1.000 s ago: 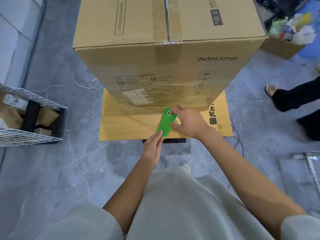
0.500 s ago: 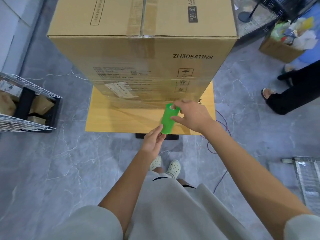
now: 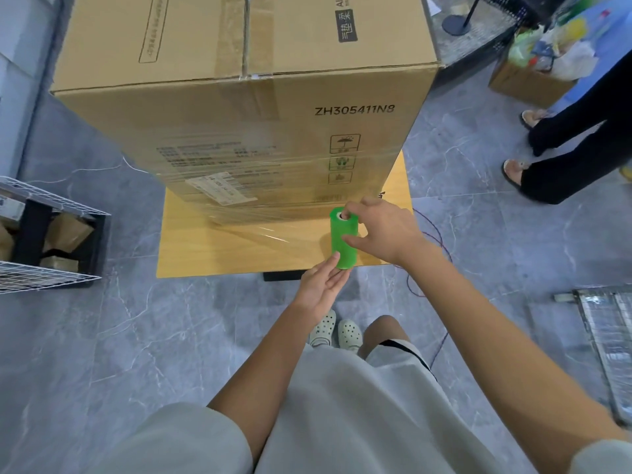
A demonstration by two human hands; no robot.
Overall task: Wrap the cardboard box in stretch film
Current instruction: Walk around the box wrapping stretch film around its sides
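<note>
- Large brown cardboard box (image 3: 239,124) stands on a low pale wooden worktop (image 3: 205,254), just beyond the grip. Clear stretch film (image 3: 273,236) runs from its lower front to a green film roll (image 3: 342,256).
- The right grip (image 3: 383,234) grasps that roll, with a finger in the top core and the thumb on its side. The left grip (image 3: 321,285) is unclenched, its straight fingers touching the roll's bottom end.
- So light a hold may let the roll slip or tilt under pull, and the film would then rope or tear.
- Slack in the stretched span could leave loose, wrinkled bands; only the box's lower part looks covered.
- A purple cable (image 3: 441,248) lies on the grey marble floor (image 3: 136,336) by the worktop's right corner, a likely trip when circling.
- Another person's legs (image 3: 564,159) stand near that side and may block the path.
</note>
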